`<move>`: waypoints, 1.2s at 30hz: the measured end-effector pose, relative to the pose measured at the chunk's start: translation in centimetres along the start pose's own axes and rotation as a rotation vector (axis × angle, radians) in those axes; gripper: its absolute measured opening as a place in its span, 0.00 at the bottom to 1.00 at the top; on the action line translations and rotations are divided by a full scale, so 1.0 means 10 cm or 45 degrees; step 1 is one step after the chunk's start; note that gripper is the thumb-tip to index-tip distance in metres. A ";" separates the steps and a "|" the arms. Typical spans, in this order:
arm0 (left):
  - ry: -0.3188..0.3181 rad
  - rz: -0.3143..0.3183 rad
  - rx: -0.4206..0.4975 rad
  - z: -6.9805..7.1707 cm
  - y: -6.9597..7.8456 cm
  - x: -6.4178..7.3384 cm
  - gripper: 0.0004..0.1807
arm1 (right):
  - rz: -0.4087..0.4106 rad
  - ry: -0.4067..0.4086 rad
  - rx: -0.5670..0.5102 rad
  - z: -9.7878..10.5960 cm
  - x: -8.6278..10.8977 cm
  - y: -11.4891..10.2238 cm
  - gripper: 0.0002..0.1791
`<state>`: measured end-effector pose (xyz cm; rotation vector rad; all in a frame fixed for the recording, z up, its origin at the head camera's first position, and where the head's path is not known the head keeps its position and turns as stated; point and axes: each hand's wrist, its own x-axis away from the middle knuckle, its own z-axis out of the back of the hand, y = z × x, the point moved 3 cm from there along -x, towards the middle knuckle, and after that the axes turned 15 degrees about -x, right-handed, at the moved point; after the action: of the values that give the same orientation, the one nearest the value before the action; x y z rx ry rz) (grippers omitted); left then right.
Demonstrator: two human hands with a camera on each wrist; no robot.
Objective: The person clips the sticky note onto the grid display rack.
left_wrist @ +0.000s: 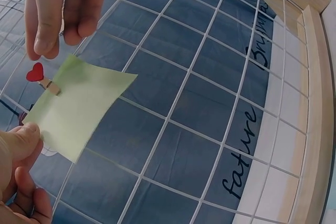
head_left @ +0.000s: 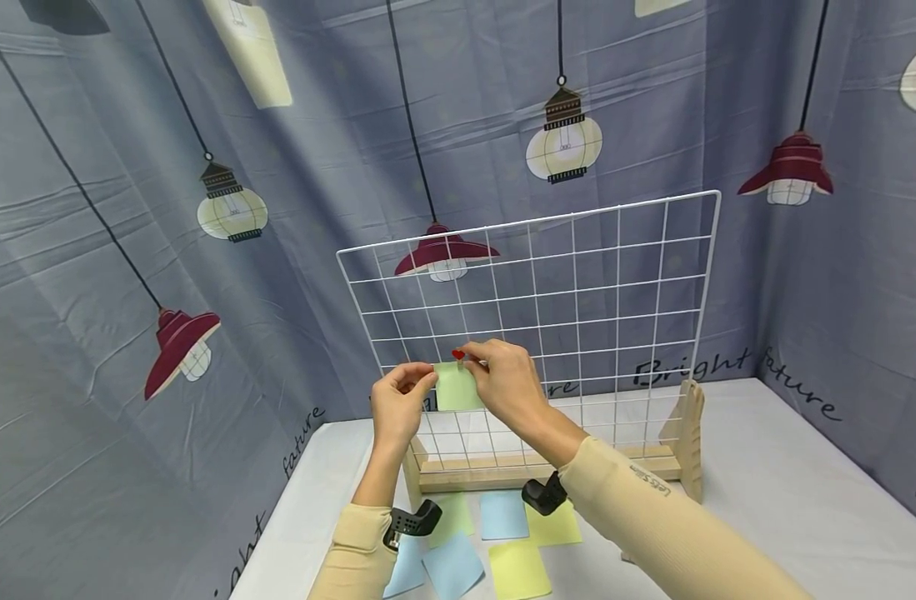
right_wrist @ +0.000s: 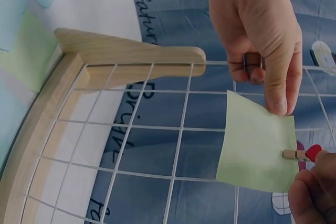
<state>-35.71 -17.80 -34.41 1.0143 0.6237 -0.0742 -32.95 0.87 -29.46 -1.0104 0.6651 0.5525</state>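
Note:
A pale green sticky note (head_left: 458, 387) lies against the white wire grid (head_left: 575, 308). A small wooden clothespin with a red heart (left_wrist: 35, 72) sits on the note's edge. My left hand (head_left: 399, 403) pinches a corner of the note between thumb and fingers, as the right wrist view shows. Close beside the heart is my right hand (head_left: 508, 379); in the left wrist view a narrow gap separates its fingertips from the heart, and nothing is held in its fingers.
The grid stands in a wooden base (head_left: 473, 478) on a white table (head_left: 743, 450). Blue sticky notes (head_left: 504, 515) and yellow sticky notes (head_left: 519, 571) lie in front of it, with another green note (head_left: 452, 518). Behind hangs a grey-blue curtain (head_left: 315, 150) printed with lamps.

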 end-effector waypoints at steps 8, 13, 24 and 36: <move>-0.006 0.001 0.012 0.03 0.01 0.03 0.05 | -0.043 -0.005 -0.026 0.06 0.04 0.01 0.10; -0.020 -0.009 0.013 0.05 0.00 0.06 0.05 | -0.049 -0.031 -0.055 0.12 0.08 0.03 0.10; -0.115 -0.031 0.029 0.11 -0.06 0.16 0.06 | -0.176 -0.175 -0.132 0.31 0.26 0.15 0.12; -0.240 -0.072 0.028 0.13 -0.02 0.23 0.11 | -0.112 -0.229 -0.117 0.52 0.41 0.18 0.11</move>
<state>-33.34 -18.45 -35.31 0.9981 0.4800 -0.2241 -30.17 6.75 -31.55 -1.0567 0.4372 0.5932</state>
